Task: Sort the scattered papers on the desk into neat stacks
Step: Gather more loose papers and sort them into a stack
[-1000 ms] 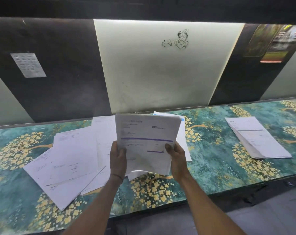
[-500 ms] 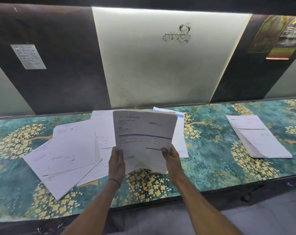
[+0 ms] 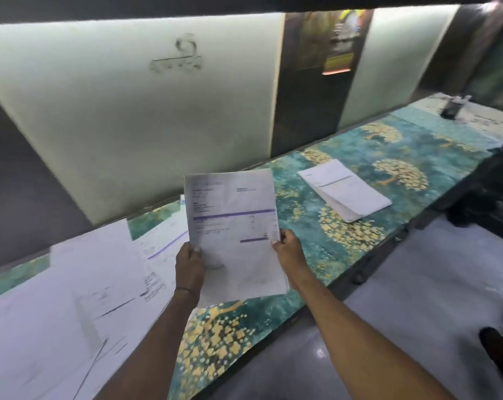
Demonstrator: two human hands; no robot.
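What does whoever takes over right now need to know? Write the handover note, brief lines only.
Left hand: grips the left edge of the held papers, raised above the desk.
Right hand: pinches their right edge.
Neat stack: lies on the desk to the right, fairly squared.
Scattered papers: overlap loosely on the desk to the left.
Done: one stack formed.
Left: set down the held papers, probably on the neat stack if they match, then gather and sort the scattered ones.
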